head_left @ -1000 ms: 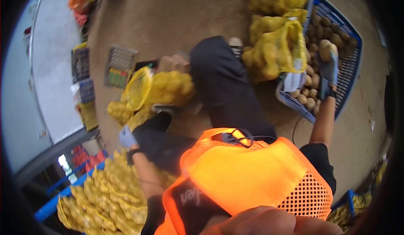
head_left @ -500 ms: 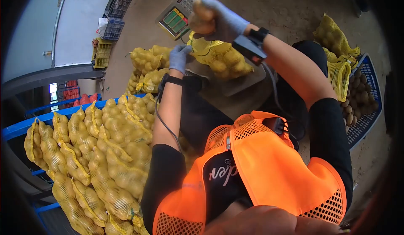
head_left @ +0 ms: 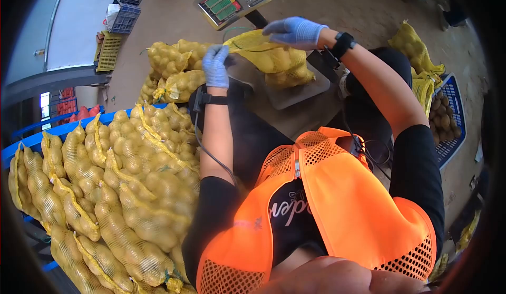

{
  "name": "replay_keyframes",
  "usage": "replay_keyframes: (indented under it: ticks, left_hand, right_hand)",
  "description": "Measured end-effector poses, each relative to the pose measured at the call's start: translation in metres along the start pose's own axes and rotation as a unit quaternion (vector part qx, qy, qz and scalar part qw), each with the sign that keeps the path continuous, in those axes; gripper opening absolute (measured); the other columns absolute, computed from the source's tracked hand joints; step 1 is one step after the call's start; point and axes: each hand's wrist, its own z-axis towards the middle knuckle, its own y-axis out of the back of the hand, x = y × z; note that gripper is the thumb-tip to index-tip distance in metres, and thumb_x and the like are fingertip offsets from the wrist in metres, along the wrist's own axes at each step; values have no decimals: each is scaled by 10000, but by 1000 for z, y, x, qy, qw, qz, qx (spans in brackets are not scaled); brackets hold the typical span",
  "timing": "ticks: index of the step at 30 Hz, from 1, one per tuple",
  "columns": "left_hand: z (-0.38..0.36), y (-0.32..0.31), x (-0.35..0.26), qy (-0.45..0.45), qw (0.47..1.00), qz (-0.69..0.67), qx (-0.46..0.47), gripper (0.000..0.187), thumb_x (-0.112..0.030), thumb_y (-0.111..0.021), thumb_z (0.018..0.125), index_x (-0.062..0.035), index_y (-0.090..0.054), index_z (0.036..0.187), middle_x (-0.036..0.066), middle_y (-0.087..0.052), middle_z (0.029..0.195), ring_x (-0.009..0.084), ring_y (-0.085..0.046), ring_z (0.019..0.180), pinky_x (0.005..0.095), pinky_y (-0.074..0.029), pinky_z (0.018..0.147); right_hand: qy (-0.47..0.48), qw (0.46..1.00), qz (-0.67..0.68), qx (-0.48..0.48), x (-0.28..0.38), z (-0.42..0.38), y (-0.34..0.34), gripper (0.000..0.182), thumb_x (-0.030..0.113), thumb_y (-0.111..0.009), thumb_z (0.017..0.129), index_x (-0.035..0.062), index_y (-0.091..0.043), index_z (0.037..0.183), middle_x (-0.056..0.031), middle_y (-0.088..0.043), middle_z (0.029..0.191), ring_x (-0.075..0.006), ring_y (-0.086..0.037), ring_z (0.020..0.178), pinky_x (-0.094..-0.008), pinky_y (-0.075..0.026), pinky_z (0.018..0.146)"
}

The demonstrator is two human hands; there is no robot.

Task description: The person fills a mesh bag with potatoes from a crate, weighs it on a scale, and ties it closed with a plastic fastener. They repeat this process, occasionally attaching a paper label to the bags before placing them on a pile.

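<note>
My left hand (head_left: 215,66), in a pale glove, pinches the edge of a yellow mesh bag (head_left: 287,65) full of potatoes. That bag rests on the scale's platform (head_left: 301,95), its mouth stretched toward my left hand. My right hand (head_left: 296,32), gloved too, is over the bag's upper part with nothing in it, its fingers stretched out toward the left. Beyond the bag stands the scale's display (head_left: 227,7) with green screens and a keypad.
Filled mesh bags (head_left: 176,65) lie left of the scale. Many more bags (head_left: 126,188) are stacked by a blue frame (head_left: 68,128). A blue basket of potatoes (head_left: 453,120) stands at right, near yellow bags (head_left: 414,49). Crates (head_left: 124,17) stand at upper left.
The potatoes that my right hand held are gone from it, and its fingers have opened. It has moved down over the bag. The view has shifted, with the display now higher in the frame.
</note>
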Motion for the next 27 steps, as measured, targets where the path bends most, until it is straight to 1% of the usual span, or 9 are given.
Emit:
replay_keyframes:
  ticks: [2,6,9,13,15,17,22,24,27]
  left_hand:
    - [2,2,4,13,999,-32,-9,51,-104,-585,837,-66,-560,858,37,-580,714,139,-570,590,267,-493,531]
    - [5,7,16,71,996,-14,-44,199,-304,-552,874,-113,-546,928,55,-611,737,176,-585,580,286,-463,528]
    - [6,7,5,118,989,17,-91,446,-470,-496,848,-131,-493,1138,99,-542,963,214,-506,807,336,-432,718]
    - [-9,39,-15,-27,983,105,-146,420,-406,-490,869,-114,-503,1169,129,-569,1029,239,-566,797,340,-448,762]
    - [-22,52,-30,-21,972,146,-181,433,-400,-508,870,-81,-502,1163,105,-579,1017,188,-570,791,308,-449,761]
    - [-21,84,-27,-6,972,126,-196,417,-384,-504,879,-69,-501,1153,105,-582,1011,183,-568,804,304,-450,768]
    - [-41,83,-40,-12,966,170,-196,366,-323,-507,893,-70,-497,1158,117,-582,1017,196,-572,825,306,-452,773]
    - [-38,80,-29,-5,960,186,-211,356,-303,-512,895,-68,-494,1162,123,-582,1019,200,-575,828,305,-456,771]
    - [-43,66,-27,-14,942,257,-213,326,-268,-515,905,-40,-502,1138,97,-570,899,167,-566,762,271,-471,672]
  right_hand:
    - [79,986,-54,-136,16,-33,24,295,215,-537,891,53,-557,1136,-88,-627,1010,-172,-583,899,-290,-457,833]
    - [120,911,165,-359,16,-129,70,237,167,-565,884,8,-559,1060,-65,-623,930,-115,-587,834,-234,-473,758]
    - [14,795,141,-590,-22,-234,93,211,111,-557,887,21,-541,1078,-25,-599,967,-82,-554,903,-226,-460,785]
    - [-116,520,241,-811,-173,-388,75,197,237,-600,858,40,-608,866,-58,-629,771,-138,-603,616,-236,-489,551]
    - [-286,478,315,-769,-248,-468,36,259,289,-631,828,43,-618,906,-54,-635,761,-136,-596,586,-254,-485,519]
    - [-485,554,231,-636,-330,-521,-1,279,309,-646,811,72,-609,952,-54,-652,832,-152,-614,647,-263,-492,555]
    - [-503,660,25,-557,-431,-500,-51,414,415,-629,763,135,-607,1067,-144,-588,1071,-251,-573,982,-344,-463,840]
    - [-662,588,-91,-456,-396,-465,-42,325,429,-538,802,254,-602,1069,-197,-425,1247,-385,-472,1116,-427,-420,915]
    - [-738,560,-131,-352,-370,-435,-27,364,377,-472,847,164,-570,1126,-191,-407,1264,-362,-478,1116,-425,-449,871]
